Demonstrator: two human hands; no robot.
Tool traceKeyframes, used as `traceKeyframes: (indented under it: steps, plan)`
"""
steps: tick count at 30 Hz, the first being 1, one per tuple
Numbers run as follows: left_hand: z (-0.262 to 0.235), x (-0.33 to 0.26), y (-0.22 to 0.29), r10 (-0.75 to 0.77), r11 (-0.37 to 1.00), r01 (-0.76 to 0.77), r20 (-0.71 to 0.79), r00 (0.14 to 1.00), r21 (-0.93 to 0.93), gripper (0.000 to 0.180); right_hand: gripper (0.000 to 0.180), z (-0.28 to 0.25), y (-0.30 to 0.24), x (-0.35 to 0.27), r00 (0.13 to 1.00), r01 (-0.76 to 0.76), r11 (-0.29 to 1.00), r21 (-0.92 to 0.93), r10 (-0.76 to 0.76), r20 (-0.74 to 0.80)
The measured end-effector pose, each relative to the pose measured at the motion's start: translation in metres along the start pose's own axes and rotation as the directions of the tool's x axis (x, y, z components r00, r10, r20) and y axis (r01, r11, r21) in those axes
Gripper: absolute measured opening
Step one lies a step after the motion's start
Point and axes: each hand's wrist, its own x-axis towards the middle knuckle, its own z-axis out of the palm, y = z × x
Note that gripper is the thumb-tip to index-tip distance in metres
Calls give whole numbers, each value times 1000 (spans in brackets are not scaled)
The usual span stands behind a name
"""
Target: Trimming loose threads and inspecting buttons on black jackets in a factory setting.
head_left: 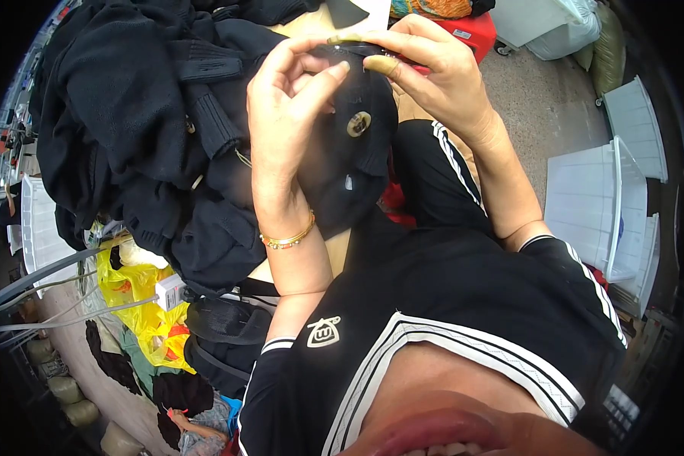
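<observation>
A heap of black knit garments (121, 83) is piled in front of me and to my left. At its far right edge both my hands are raised close together. My left hand (285, 99) is closed, its thumb and forefinger pinching black cloth. My right hand (444, 80) is closed beside it, around a dark, partly shiny thing that the fingers mostly hide. Yellowish coverings show on fingertips of the right hand. Below the hands, a round brownish button (359, 124) lies against the black cloth, with a small whitish piece (348, 182) lower down.
A yellow plastic bag (140, 304) and a white plug box (170, 292) with grey cables are at the lower left. White plastic bins (585, 205) stand to the right. A red container (471, 34) is at the far side. Another person's arm (197, 427) shows at the bottom left.
</observation>
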Motion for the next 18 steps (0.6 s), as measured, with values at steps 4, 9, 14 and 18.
traceKeyframes:
  steps: [4, 9, 14, 18]
  plan:
    - [1, 2, -1, -33, 992, 33, 1, 999, -125, 31, 27, 2, 4, -1, 1000, -4, 1000, 24, 5, -28]
    - [-9, 6, -5, -9, 948, -10, -58, 998, -317, 36, 35, 12, -16, -3, 947, -273, 775, 570, 322, 16]
    - [-16, 10, -14, 22, 925, -66, -122, 992, -374, 37, 39, 17, -13, -23, 876, -481, 680, 554, 398, 272]
    - [-9, 9, -11, 60, 929, -125, -190, 980, -348, 41, 28, 26, -9, -25, 799, -597, 568, 566, 483, 358]
